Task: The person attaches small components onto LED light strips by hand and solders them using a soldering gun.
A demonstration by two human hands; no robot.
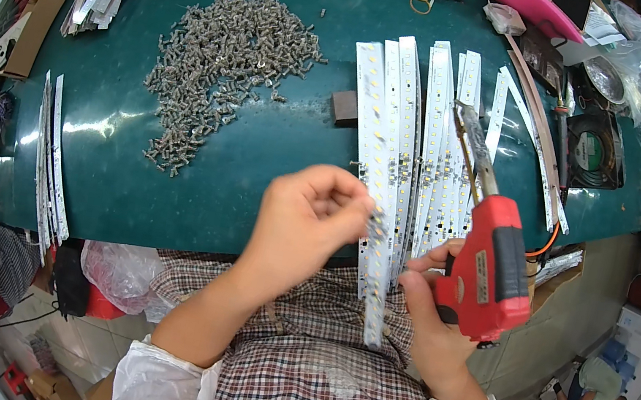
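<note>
A dark green surface (171,174) fills most of the view. On it lies a wide heap of small grey screws (223,71), and to its right a row of white LED strips (418,132). One long LED strip (380,253) hangs off the near edge between the hands. The right hand (436,323) is wrapped around a red electric screwdriver (488,272). The left hand (309,215) has its fingers pinched on a few small screws (375,222), blurred, beside that strip. Stacked strips line the far edge, partly cut off.
</note>
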